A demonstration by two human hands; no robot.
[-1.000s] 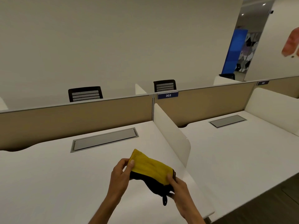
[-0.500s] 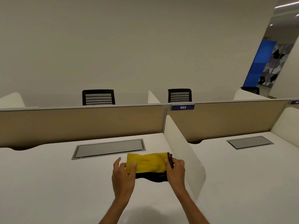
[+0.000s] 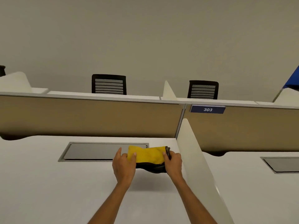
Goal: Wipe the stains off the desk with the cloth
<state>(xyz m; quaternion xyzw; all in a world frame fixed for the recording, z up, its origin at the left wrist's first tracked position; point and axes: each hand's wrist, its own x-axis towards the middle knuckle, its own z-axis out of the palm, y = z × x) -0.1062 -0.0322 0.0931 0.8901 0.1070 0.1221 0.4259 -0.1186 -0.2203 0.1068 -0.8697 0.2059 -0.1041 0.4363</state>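
Cloth (image 3: 148,155) hung stretched between my hands, long axis left to right, just above the desk (image 3: 48,183) near the cable hatch (image 3: 97,151); left hand (image 3: 123,165) and right hand (image 3: 173,162) each pinched an end; neither sat nearer; no stains visible.

Both forearms reach toward 12 o'clock. Left hand (image 3: 123,165) and right hand (image 3: 173,164) pinch inward (thumbs on top), knuckles up.
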